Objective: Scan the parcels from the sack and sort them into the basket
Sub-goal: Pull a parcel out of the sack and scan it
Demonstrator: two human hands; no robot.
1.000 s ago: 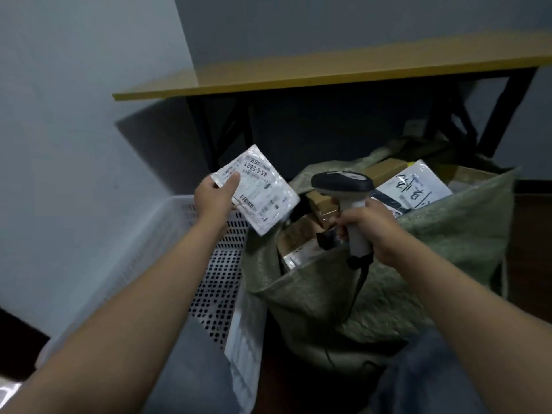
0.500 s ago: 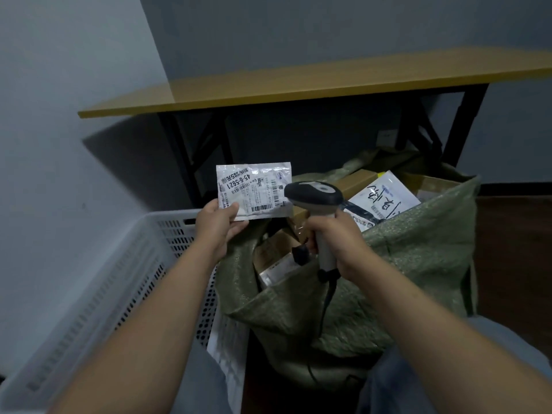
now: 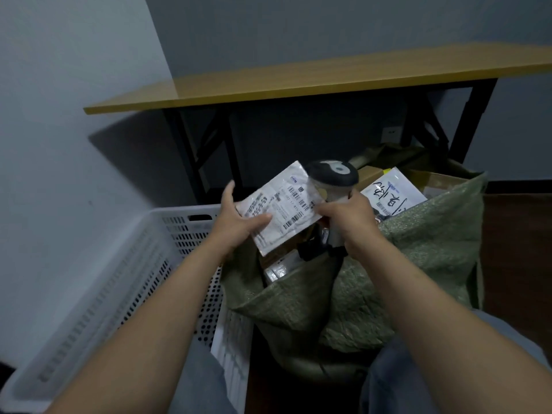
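A long yellow-brown wooden counter (image 3: pixel 328 76) stands on black metal crossed legs (image 3: pixel 191 150) against the plain grey wall (image 3: pixel 298 25). Under it, on the wall, sits a small white socket (image 3: pixel 392 133). At right lies dark brown wooden floor (image 3: pixel 519 249).

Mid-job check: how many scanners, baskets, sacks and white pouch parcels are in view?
Scanners: 1, the scanner in the right hand.
Baskets: 1, the white basket.
Sacks: 1, the green sack.
White pouches: 2, the held pouch in the left hand, the handwritten pouch in the sack.
Total: 5.

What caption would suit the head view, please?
Left hand holds a parcel beside the scanner in the right hand, above the sack.
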